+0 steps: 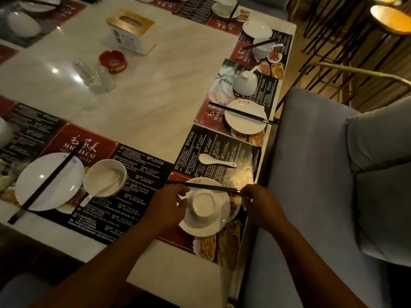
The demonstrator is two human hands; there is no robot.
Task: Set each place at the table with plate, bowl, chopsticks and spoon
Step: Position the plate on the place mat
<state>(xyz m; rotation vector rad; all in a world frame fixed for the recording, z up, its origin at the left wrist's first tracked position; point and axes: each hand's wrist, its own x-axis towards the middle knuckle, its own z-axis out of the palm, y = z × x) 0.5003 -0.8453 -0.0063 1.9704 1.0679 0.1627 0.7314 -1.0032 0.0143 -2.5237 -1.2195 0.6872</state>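
Chopsticks (204, 186) lie across the far rim of the plate (212, 228), which carries an upturned bowl (203, 205) at the table's (155, 107) near corner. The right hand (260, 205) reaches in low, its fingers (245, 193) pinching the sticks' right end. The left hand (166, 205) curls at the plate's left rim, gripping or only touching, I can't tell. A spoon (216, 161) lies just beyond on the placemat (222, 143).

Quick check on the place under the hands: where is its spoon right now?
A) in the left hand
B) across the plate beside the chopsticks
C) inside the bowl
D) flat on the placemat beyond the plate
D: the spoon lies alone on the placemat past the plate, while the bowl sits upside down on that plate and the right hand pinches the chopsticks.
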